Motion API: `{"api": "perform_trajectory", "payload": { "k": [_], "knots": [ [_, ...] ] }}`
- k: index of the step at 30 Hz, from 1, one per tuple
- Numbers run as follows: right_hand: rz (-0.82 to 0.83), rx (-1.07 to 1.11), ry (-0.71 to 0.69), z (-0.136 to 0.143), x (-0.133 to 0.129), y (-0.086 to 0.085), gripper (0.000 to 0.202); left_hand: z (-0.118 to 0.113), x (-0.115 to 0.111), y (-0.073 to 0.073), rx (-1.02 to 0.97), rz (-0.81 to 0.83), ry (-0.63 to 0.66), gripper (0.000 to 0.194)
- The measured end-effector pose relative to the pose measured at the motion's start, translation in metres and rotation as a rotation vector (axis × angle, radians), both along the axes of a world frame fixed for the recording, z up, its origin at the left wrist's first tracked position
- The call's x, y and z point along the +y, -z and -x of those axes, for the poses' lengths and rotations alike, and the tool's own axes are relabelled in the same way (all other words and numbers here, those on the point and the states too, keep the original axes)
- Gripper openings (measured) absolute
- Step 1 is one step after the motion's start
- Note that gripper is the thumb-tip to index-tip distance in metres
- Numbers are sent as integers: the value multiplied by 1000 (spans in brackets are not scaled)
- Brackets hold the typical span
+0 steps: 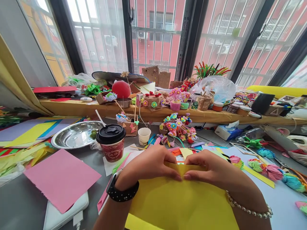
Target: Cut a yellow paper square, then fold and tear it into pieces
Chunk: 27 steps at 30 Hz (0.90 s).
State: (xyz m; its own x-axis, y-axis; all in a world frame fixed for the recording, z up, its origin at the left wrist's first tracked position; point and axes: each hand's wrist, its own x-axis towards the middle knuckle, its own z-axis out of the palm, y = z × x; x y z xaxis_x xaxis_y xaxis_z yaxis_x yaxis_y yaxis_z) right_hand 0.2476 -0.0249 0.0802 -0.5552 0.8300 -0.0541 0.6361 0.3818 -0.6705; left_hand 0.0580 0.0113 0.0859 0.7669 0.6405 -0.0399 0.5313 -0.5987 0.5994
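Note:
A large sheet of yellow paper is held up at the bottom centre, its top edge pinched between thumbs and fingers. My left hand grips that edge on the left, the thumb lying along the near side. On the right, my right hand pinches the same edge. The two thumb tips nearly meet at the middle, where the paper looks creased. Both sets of fingers partly hide the top of the sheet. The lower part of the paper runs out of the picture.
A lidded red cup, a steel plate and pink paper over a white power bank stand left. Behind are a paper cup and crochet flowers. Crumpled paper flowers lie right.

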Motion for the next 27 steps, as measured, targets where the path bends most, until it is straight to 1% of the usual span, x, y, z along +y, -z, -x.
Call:
{"api": "perform_trajectory", "payload": {
  "k": [5, 9, 13, 18, 23, 27],
  "knots": [
    [-8, 14, 15, 0, 0, -1, 25, -1, -3, -3, 33, -61, -43, 34],
    [25, 53, 5, -2, -1, 0, 27, -1, -5, -5, 3, -8, -20, 31],
    [39, 81, 12, -4, -2, 0, 29, -1, -4, -4, -36, 51, -12, 32],
    [87, 94, 37, -6, -3, 0, 30, -1, -4, -2, -58, 38, -10, 34],
    [90, 85, 22, -6, -1, 0, 29, -3, -5, -4, -57, 38, -4, 31],
    [85, 90, 25, -7, -2, 1, 29, -4, -7, -5, -34, 2, -25, 31]
  ]
}}
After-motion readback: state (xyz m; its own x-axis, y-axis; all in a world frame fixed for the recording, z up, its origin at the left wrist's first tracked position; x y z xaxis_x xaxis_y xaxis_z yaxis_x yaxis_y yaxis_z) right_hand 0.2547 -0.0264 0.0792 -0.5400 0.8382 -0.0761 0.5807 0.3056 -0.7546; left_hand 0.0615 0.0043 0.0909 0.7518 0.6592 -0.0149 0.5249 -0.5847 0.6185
